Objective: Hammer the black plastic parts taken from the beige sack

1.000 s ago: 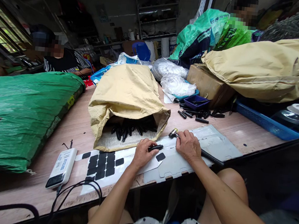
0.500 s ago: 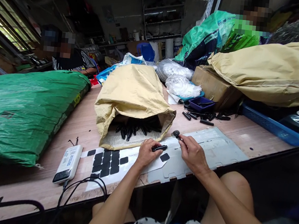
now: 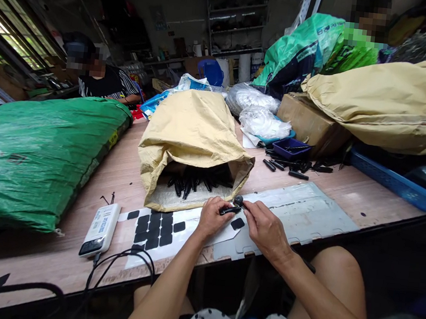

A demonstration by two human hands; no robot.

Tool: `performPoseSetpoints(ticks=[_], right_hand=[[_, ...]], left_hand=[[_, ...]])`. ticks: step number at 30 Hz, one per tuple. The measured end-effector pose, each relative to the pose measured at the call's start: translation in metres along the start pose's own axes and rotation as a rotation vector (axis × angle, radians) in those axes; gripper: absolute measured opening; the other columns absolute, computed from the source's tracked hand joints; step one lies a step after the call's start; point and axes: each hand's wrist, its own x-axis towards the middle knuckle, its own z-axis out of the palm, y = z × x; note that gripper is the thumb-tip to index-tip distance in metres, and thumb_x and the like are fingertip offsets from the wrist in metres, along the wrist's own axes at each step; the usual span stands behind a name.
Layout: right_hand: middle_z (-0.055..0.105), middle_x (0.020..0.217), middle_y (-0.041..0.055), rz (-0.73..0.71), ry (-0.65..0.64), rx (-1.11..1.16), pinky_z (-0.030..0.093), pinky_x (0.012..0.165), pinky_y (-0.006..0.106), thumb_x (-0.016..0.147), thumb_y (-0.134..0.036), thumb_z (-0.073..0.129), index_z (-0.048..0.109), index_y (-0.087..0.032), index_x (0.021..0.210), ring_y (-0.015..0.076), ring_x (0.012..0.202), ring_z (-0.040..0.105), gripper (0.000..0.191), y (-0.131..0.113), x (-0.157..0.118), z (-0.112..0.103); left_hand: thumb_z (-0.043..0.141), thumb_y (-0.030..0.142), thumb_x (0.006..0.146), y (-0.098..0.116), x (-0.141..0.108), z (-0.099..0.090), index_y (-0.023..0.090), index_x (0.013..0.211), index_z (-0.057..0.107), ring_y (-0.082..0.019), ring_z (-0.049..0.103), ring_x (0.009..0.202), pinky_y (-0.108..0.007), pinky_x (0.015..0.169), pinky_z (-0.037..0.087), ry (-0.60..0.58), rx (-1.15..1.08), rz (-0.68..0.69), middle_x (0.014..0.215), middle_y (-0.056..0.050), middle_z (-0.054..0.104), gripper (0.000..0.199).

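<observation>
My left hand (image 3: 211,217) is closed around a short black tube-shaped piece (image 3: 231,210), held low over the table. In my right hand (image 3: 266,231), thumb and fingers pinch a small black piece with a round head (image 3: 238,200). That round head is right beside the end of the tube; whether they touch I cannot tell. Under the hands are a white sheet with a black square patch (image 3: 237,223) and a grey board (image 3: 291,208). An open tan sack (image 3: 197,122) lies just beyond, with several black tube-shaped pieces (image 3: 186,183) in its mouth. More black square patches (image 3: 154,227) lie to the left.
A white power bank (image 3: 99,231) with black cables lies left of the sheet. A large green sack (image 3: 45,157) fills the left side. Loose black pieces, a purple tray (image 3: 292,150), a cardboard box (image 3: 310,121) and a blue tray (image 3: 397,181) stand right. A co-worker sits at back left.
My right hand has moved left and slightly down, bringing the round-headed piece close to the tube in my left hand. The view has shifted slightly.
</observation>
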Motion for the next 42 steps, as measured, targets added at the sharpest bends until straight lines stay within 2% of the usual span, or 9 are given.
performPoseSetpoints(ticks=[8, 15, 21, 30, 34, 36, 39, 41, 42], right_hand=[[0.069, 0.101, 0.0058, 0.005, -0.050, -0.014, 0.048, 0.083, 0.026, 0.104, -0.027, 0.041, 0.066, -0.022, 0.122, 0.0173, 0.095, 0.065, 0.032, -0.010, -0.002, 0.006], [0.069, 0.102, 0.0059, 0.104, 0.034, -0.181, 0.044, 0.082, 0.029, 0.100, -0.027, 0.048, 0.068, -0.022, 0.122, 0.0194, 0.098, 0.062, 0.030, 0.041, 0.015, -0.006], [0.066, 0.099, 0.0076, 0.149, -0.028, -0.398, 0.038, 0.078, 0.031, 0.096, -0.023, 0.052, 0.070, -0.021, 0.116, 0.0217, 0.096, 0.056, 0.026, 0.076, 0.030, 0.008], [0.061, 0.103, 0.0095, 0.185, -0.043, -0.477, 0.031, 0.074, 0.034, 0.096, -0.025, 0.050, 0.066, -0.019, 0.115, 0.0230, 0.095, 0.051, 0.025, 0.070, 0.032, 0.013], [0.060, 0.104, 0.0095, 0.198, -0.049, -0.487, 0.031, 0.075, 0.034, 0.096, -0.026, 0.049, 0.065, -0.019, 0.114, 0.0234, 0.096, 0.051, 0.025, 0.069, 0.033, 0.013], [0.060, 0.104, 0.0100, 0.200, -0.055, -0.488, 0.031, 0.075, 0.034, 0.097, -0.026, 0.048, 0.064, -0.018, 0.114, 0.0236, 0.097, 0.050, 0.025, 0.069, 0.033, 0.013], [0.060, 0.104, 0.0108, 0.201, -0.061, -0.493, 0.030, 0.074, 0.034, 0.098, -0.026, 0.046, 0.064, -0.018, 0.114, 0.0238, 0.096, 0.050, 0.026, 0.069, 0.033, 0.013], [0.060, 0.104, 0.0110, 0.197, -0.060, -0.495, 0.030, 0.074, 0.034, 0.097, -0.026, 0.047, 0.064, -0.017, 0.114, 0.0238, 0.096, 0.049, 0.026, 0.069, 0.033, 0.013], [0.060, 0.104, 0.0111, 0.196, -0.060, -0.496, 0.030, 0.074, 0.034, 0.097, -0.026, 0.047, 0.064, -0.017, 0.114, 0.0239, 0.095, 0.049, 0.025, 0.070, 0.033, 0.013]], left_hand=[[0.079, 0.025, 0.080, 0.003, 0.000, -0.003, 0.024, 0.090, 0.074, -0.022, 0.058, 0.093, -0.034, 0.087, 0.044, -0.008, 0.028, -0.006, 0.088, -0.001, 0.065, 0.011], [0.079, 0.017, 0.075, 0.005, 0.000, -0.003, 0.024, 0.093, 0.074, -0.022, 0.059, 0.095, -0.035, 0.089, 0.045, 0.002, -0.010, -0.009, 0.090, -0.001, 0.067, 0.020], [0.080, 0.019, 0.073, 0.012, 0.000, -0.007, 0.023, 0.092, 0.073, -0.023, 0.059, 0.093, -0.035, 0.086, 0.045, -0.018, 0.024, -0.017, 0.088, -0.001, 0.066, 0.021], [0.075, 0.030, 0.082, 0.008, 0.002, -0.006, 0.023, 0.093, 0.072, -0.024, 0.058, 0.094, -0.037, 0.088, 0.044, -0.038, 0.045, -0.003, 0.089, -0.002, 0.066, 0.014], [0.063, 0.036, 0.093, 0.032, -0.016, -0.019, 0.023, 0.102, 0.072, -0.024, 0.059, 0.100, -0.037, 0.093, 0.044, -0.042, -0.143, -0.011, 0.101, -0.005, 0.070, 0.018], [0.062, 0.041, 0.094, 0.053, -0.039, -0.027, 0.024, 0.108, 0.073, -0.023, 0.061, 0.101, -0.035, 0.093, 0.046, -0.180, -0.298, -0.030, 0.105, -0.004, 0.071, 0.024], [0.070, 0.049, 0.088, 0.071, -0.085, -0.021, 0.023, 0.105, 0.076, -0.020, 0.064, 0.087, -0.029, 0.081, 0.048, -0.612, -0.490, -0.097, 0.095, -0.002, 0.073, 0.031], [0.078, 0.049, 0.080, 0.062, -0.116, -0.001, 0.022, 0.099, 0.077, -0.017, 0.062, 0.077, -0.026, 0.072, 0.047, -0.824, -0.506, -0.199, 0.084, -0.001, 0.071, 0.032], [0.080, 0.046, 0.076, 0.051, -0.129, 0.013, 0.022, 0.096, 0.077, -0.017, 0.062, 0.076, -0.026, 0.069, 0.046, -0.861, -0.469, -0.274, 0.081, 0.000, 0.070, 0.031]])
